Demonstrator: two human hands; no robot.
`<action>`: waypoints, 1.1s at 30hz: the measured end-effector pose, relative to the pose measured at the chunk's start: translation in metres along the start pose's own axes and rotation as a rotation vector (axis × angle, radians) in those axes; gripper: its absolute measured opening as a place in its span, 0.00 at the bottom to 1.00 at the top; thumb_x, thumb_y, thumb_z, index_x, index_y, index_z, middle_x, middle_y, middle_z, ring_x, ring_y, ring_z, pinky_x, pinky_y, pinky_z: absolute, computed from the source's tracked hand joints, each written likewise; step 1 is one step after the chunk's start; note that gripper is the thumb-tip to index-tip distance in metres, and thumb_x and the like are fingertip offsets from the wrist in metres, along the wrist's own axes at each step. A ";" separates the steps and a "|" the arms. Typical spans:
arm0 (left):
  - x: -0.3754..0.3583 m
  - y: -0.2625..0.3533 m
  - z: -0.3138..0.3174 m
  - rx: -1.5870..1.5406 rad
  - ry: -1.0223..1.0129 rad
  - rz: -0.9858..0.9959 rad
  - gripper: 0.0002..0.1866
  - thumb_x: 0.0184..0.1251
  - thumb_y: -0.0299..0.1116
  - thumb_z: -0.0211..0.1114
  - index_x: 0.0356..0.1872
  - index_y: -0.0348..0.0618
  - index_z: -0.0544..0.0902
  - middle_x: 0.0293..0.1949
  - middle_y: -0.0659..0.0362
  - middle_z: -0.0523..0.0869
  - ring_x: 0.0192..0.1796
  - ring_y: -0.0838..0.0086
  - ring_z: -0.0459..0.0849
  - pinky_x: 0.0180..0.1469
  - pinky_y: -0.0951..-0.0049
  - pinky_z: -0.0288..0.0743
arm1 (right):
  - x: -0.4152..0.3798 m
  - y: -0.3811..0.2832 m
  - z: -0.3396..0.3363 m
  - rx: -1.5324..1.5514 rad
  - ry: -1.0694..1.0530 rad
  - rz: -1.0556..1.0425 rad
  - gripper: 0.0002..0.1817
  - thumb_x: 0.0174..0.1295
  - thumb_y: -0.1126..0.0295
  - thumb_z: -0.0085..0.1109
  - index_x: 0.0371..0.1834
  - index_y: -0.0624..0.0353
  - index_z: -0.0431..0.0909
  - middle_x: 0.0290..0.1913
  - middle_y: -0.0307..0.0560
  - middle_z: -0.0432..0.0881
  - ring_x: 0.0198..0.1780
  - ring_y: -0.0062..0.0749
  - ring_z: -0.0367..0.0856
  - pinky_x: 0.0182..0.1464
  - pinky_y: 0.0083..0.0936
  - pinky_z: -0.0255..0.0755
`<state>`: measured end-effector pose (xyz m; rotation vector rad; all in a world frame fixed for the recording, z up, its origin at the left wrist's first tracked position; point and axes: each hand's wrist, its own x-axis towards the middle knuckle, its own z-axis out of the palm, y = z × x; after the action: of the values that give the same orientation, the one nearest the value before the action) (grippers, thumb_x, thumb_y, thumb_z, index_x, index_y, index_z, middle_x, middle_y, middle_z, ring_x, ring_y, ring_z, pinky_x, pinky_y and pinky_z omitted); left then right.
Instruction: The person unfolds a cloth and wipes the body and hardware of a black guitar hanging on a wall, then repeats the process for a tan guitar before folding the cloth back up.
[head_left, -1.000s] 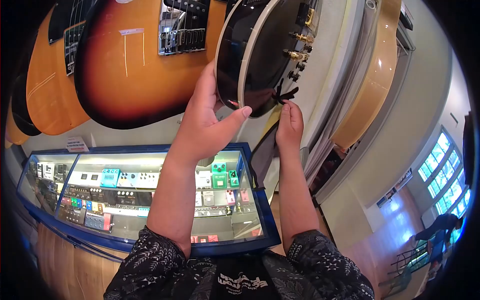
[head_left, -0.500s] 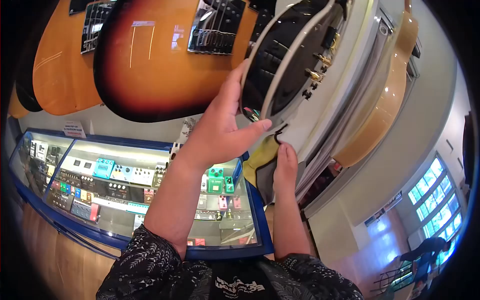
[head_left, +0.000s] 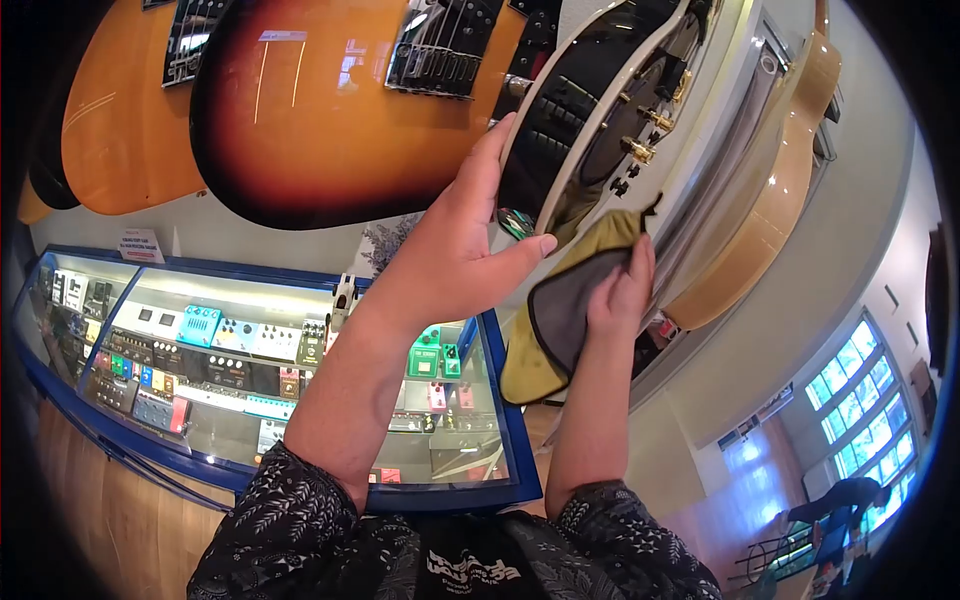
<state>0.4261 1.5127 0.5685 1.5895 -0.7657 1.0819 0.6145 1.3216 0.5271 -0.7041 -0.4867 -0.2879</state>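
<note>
A black electric guitar (head_left: 555, 130) with cream edging and gold hardware hangs tilted in front of me. My left hand (head_left: 455, 245) grips the lower end of its body, with the thumb on the near edge and the fingers behind. In my right hand (head_left: 622, 295) is a yellow-and-grey cloth (head_left: 573, 312), its top corner standing up beside the fingers. The cloth hangs just below and right of the guitar, its upper edge close to the gold knobs. The fingertips of my right hand are partly turned away.
A sunburst guitar (head_left: 330, 120) and an orange one (head_left: 125, 110) hang at upper left. Below them stands a blue-framed glass case (head_left: 430, 495) of effects pedals. A pale guitar (head_left: 760, 230) hangs at right. A person (head_left: 850, 495) bends near the windows.
My right hand has moved right and up with the cloth, which is spread wider and shows more of its grey side. My left hand stays on the guitar, which has shifted slightly right.
</note>
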 end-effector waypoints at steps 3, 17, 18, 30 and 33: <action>0.000 0.003 0.001 -0.026 -0.003 0.014 0.49 0.67 0.21 0.71 0.85 0.36 0.52 0.71 0.54 0.73 0.65 0.74 0.78 0.69 0.66 0.75 | -0.004 0.020 0.020 -0.157 -0.130 -0.088 0.17 0.83 0.62 0.56 0.65 0.61 0.80 0.57 0.42 0.86 0.61 0.27 0.81 0.68 0.25 0.70; 0.001 -0.003 -0.007 -0.051 -0.008 -0.002 0.48 0.67 0.20 0.69 0.85 0.36 0.51 0.75 0.51 0.71 0.74 0.68 0.74 0.77 0.60 0.69 | 0.098 0.031 0.003 0.215 -0.239 0.011 0.18 0.85 0.62 0.46 0.65 0.61 0.79 0.62 0.50 0.87 0.63 0.41 0.86 0.69 0.42 0.78; 0.001 -0.003 -0.007 -0.038 -0.012 -0.014 0.48 0.67 0.20 0.69 0.85 0.36 0.51 0.75 0.51 0.71 0.74 0.68 0.74 0.77 0.60 0.68 | 0.098 0.022 0.015 0.226 -0.287 -0.024 0.18 0.85 0.62 0.45 0.65 0.61 0.79 0.62 0.50 0.88 0.63 0.41 0.86 0.69 0.42 0.79; 0.004 0.000 -0.012 -0.042 0.009 -0.001 0.47 0.67 0.19 0.68 0.84 0.36 0.53 0.74 0.52 0.72 0.74 0.69 0.74 0.76 0.61 0.70 | 0.020 0.044 -0.014 -0.105 -0.117 0.181 0.18 0.84 0.61 0.51 0.65 0.63 0.78 0.62 0.46 0.84 0.64 0.31 0.81 0.68 0.31 0.73; 0.004 -0.004 -0.010 -0.051 0.010 0.014 0.47 0.67 0.19 0.68 0.84 0.36 0.53 0.74 0.52 0.72 0.73 0.69 0.75 0.75 0.61 0.71 | -0.025 0.031 -0.033 -0.148 -0.043 0.198 0.20 0.85 0.60 0.51 0.66 0.64 0.77 0.64 0.46 0.83 0.64 0.31 0.80 0.68 0.31 0.72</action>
<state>0.4280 1.5237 0.5712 1.5363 -0.7927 1.0718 0.6173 1.3244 0.4755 -0.8972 -0.4352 -0.1232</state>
